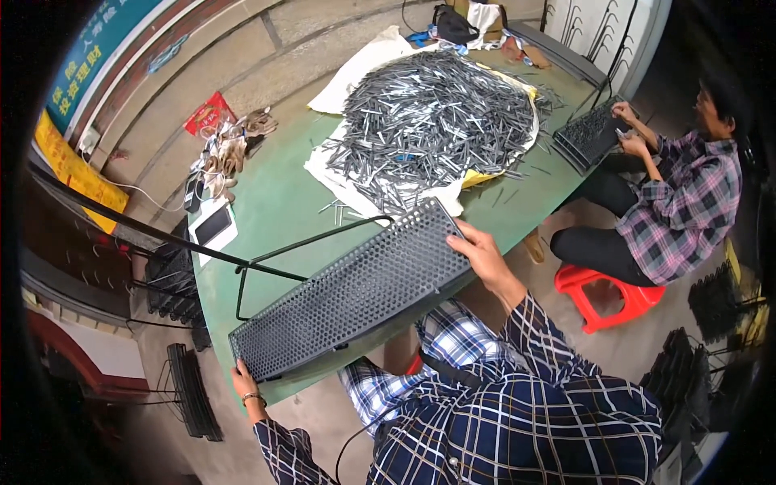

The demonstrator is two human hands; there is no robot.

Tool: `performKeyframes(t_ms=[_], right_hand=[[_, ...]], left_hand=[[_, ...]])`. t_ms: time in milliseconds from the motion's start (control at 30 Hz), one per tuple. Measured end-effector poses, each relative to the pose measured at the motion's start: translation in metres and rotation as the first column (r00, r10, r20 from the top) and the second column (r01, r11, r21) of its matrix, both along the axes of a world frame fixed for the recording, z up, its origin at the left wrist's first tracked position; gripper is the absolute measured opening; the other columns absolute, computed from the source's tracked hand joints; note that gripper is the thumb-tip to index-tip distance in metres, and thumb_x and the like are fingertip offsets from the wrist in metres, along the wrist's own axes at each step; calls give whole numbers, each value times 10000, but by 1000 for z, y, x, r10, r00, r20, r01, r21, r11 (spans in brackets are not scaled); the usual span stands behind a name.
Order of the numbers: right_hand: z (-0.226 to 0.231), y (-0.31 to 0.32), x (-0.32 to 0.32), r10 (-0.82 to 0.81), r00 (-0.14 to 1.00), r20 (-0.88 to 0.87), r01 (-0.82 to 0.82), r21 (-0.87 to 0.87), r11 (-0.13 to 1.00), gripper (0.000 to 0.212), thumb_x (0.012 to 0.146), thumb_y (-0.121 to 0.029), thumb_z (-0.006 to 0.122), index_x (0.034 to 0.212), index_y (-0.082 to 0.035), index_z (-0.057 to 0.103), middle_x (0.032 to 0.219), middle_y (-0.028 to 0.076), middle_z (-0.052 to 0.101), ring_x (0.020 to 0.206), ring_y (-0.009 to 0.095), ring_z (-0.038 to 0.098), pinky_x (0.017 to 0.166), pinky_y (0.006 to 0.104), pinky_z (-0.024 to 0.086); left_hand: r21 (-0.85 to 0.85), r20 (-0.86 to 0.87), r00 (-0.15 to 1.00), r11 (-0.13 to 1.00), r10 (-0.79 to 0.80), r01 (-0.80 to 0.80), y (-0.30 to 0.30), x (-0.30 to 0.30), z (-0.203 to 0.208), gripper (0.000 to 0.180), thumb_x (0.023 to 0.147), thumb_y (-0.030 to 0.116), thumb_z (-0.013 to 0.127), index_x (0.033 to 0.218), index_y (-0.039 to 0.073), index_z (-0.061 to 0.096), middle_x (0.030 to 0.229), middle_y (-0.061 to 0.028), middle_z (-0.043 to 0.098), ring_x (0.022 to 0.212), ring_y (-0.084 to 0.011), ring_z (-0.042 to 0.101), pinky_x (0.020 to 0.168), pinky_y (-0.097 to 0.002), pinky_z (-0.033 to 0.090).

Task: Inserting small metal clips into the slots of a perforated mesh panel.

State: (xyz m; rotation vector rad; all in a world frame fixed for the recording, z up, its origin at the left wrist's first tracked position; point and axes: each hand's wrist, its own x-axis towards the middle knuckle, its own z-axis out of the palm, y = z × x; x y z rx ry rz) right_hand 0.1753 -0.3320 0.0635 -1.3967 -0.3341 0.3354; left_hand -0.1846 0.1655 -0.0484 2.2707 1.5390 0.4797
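A long dark grey rack panel [347, 291], covered in small round holes, lies tilted across the near edge of the green table in front of me. My left hand [244, 381] grips its lower left corner. At the upper right end, my right hand [481, 252] closes over the edge, thumb on the face. Bent black metal rods [279, 271] run along the panel's far side and reach away to the left. Beyond it, a large heap of thin dark grey sticks [436, 113] rests on a white sack [331, 166].
A co-worker [679, 178] on a red plastic stool [606, 295] handles a similar dark rack [586, 137] at right. On the green table [279, 186] sit a tablet-like device [214, 225], brown-and-white items [226, 158] and a red packet [212, 115]. Dark racks [192, 392] stand at lower left.
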Motion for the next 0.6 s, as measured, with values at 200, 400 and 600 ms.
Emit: performKeyframes(t_ms=[200, 400, 600], right_hand=[[-21, 14, 38, 87, 986, -142, -80, 54, 995, 392, 856, -118, 548, 1216, 29, 508, 1068, 43, 603, 933, 100, 541, 845, 238, 413], [-59, 15, 47, 99, 973, -209, -96, 24, 995, 358, 846, -124, 565, 1169, 29, 547, 1054, 51, 608, 934, 104, 542, 839, 250, 415], [-98, 5, 26, -191, 906, 377, 309, -281, 909, 357, 845, -174, 592, 1130, 38, 555, 1052, 76, 599, 945, 137, 541, 845, 262, 411]], left_hand=[[14, 7, 1000, 1000, 2, -2, 0, 3, -5, 600, 884, 501, 421, 979, -73, 564, 909, -258, 612, 849, -406, 578, 750, -432, 446], [23, -49, 996, 997, 71, -70, -3, 5, 2, 589, 888, 492, 423, 1023, -67, 551, 948, -264, 602, 882, -404, 573, 766, -443, 442], [33, -54, 997, 998, 58, -57, -8, 18, 13, 591, 881, 501, 428, 1091, -43, 523, 1000, -262, 595, 929, -417, 560, 783, -447, 438]])
